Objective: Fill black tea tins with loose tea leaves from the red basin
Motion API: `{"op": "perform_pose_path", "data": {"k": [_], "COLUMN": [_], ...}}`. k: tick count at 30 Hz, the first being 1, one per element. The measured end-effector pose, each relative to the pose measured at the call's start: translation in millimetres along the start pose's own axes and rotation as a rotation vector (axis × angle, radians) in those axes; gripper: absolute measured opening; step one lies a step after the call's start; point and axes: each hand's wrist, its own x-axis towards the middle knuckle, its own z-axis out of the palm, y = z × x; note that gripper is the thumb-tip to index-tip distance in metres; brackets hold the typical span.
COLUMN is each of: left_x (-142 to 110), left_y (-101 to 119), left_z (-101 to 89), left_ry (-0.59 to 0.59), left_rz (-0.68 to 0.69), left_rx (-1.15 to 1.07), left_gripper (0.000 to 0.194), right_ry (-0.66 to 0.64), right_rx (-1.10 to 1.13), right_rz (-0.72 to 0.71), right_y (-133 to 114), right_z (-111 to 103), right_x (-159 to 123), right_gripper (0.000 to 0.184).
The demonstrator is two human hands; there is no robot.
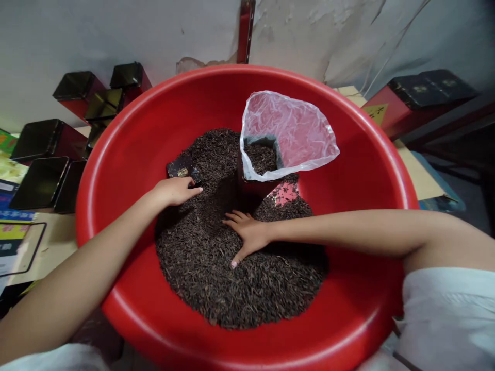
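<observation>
A large red basin [348, 330] holds a heap of dark loose tea leaves [232, 278]. In its middle stands a red tin [257, 188] lined with a clear plastic bag [294, 129], partly filled with leaves. My left hand [176, 190] rests on the leaves, fingers curled round a small dark lid-like scoop [181, 167]. My right hand [247, 232] lies flat on the heap just in front of the tin, fingers spread.
Several dark-topped red tins [50, 149] stand on the table to the left of the basin. More red boxes [417, 98] lie at the right by a sheet of cardboard [421, 175]. A plastered wall [116, 31] rises behind.
</observation>
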Motion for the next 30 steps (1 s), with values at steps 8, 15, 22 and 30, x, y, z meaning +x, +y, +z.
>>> {"op": "perform_pose_path", "data": {"k": [8, 15, 22, 30], "left_x": [6, 10, 9, 4], "left_y": [-6, -10, -10, -6], "left_z": [4.1, 6.5, 6.9, 2.2], "left_ry": [-0.013, -0.01, -0.011, -0.008], "left_rz": [0.042, 0.039, 0.056, 0.044], "left_rx": [-0.024, -0.037, -0.035, -0.009], "left_gripper": [0.054, 0.057, 0.061, 0.06], "right_ry": [0.16, 0.143, 0.104, 0.152], "right_rx": [0.166, 0.595, 0.685, 0.591], "right_rz": [0.076, -0.045, -0.236, -0.144], "right_y": [-19, -34, -47, -25], "right_z": [-4, -57, -101, -77], "right_x": [-24, -56, -113, -85], "right_gripper": [0.069, 0.024, 0.019, 0.02]}}
